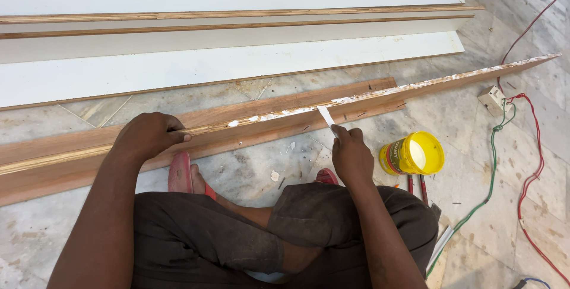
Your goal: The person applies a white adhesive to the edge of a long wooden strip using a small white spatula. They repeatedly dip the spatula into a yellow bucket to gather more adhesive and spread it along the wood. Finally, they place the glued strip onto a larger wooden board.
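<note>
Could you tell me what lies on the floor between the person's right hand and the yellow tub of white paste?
In the head view, only bare grey marble floor separates the right hand from the yellow tub.

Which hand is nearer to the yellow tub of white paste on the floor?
Right. The right hand holds a white strip just left of the yellow tub; the left hand rests far left on the wooden board.

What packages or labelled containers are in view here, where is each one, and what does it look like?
Yellow tub: on the marble floor just right of the right hand, lying tilted; round, yellow, with a red and green label band and white paste inside.
No signs or screens in view.
</note>
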